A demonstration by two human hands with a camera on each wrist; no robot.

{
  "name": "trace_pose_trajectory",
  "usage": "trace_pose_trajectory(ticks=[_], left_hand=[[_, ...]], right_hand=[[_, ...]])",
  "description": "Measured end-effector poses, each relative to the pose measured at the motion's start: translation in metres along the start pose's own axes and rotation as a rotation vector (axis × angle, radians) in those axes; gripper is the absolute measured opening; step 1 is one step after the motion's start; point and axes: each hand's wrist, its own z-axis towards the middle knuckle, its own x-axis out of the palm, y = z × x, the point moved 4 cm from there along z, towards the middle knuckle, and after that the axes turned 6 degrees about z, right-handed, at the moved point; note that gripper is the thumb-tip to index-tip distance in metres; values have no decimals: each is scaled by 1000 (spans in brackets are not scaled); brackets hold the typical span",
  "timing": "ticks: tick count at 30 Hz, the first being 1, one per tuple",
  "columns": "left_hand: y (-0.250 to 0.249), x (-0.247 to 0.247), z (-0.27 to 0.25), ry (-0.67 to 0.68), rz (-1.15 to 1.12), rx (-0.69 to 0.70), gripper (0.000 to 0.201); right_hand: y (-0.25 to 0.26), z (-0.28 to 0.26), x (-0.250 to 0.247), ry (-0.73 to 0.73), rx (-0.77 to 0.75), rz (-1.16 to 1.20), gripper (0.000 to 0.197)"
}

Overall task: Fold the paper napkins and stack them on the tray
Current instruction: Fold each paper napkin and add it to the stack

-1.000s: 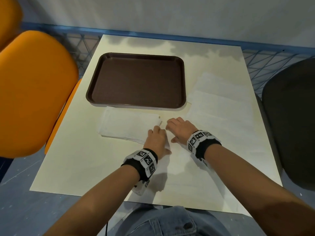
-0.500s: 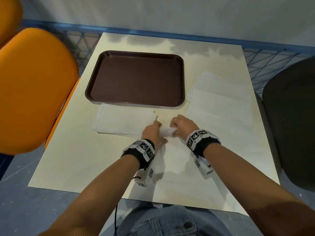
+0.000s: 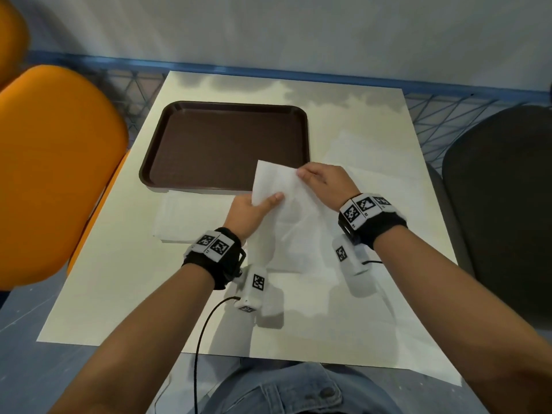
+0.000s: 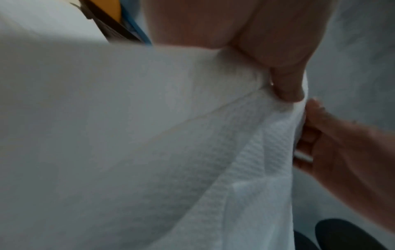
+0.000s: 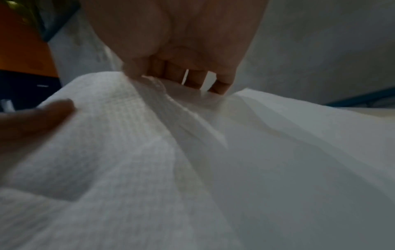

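A white paper napkin [image 3: 286, 216] hangs lifted above the table's middle, its lower end still on the table. My left hand [image 3: 268, 202] pinches its left edge, thumb on top. My right hand [image 3: 304, 174] pinches its upper right edge, just in front of the brown tray [image 3: 209, 150], which holds nothing. In the left wrist view my thumb [image 4: 286, 82] presses into the embossed napkin [image 4: 171, 135]. In the right wrist view my fingers [image 5: 192, 74] grip the napkin [image 5: 192, 160]. A folded napkin [image 3: 191, 219] lies on the table in front of the tray.
Several flat unfolded napkins [image 3: 376, 180] lie on the cream table [image 3: 119, 294] to the right of the tray. An orange chair [image 3: 53, 174] stands at the left, a dark chair [image 3: 501, 204] at the right. A blue wire fence [image 3: 448, 109] runs behind the table.
Both hands were low on the table at the folded napkin's right end. They have risen and moved toward the tray, lifting a napkin sheet off the table.
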Motion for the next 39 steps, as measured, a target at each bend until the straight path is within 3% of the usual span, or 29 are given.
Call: trace_pose_trajectory(ticks=[3,7,11,15,23,26,28,31,35,39], left_hand=[[-6,-3,1,9,-108,6,18],[-7,-2,-1,49,-67,29,24],[-10,-3,2,33,14,39,42],[-15,-14,8,-65,30,17,39],[-48,-39,8,-266,-67,133,34],[-72,-41,3,-256,-166,199,31],[-87,-34,-2,-178,-180,238,28],[-99,-19,-6,-42,-216,236,27],[-102,-10,-8,-6,-336,178,25],[-90,-18,-8,-71,-389,94,23]], right_hand=[[-16,-6,-4,12,126,23,30],[-36,-16,-2,58,215,-47,17],[-61,-29,-7,27,294,-84,30],[-95,-47,-11,39,415,-242,36],[-108,-62,-41,-250,612,-322,37],[-90,-50,-42,-333,474,-341,34],[-69,-36,-36,-318,343,-259,37],[-29,-14,-19,-209,244,66,53],[3,-2,8,-83,343,498,71],[6,-1,24,6,448,891,73]])
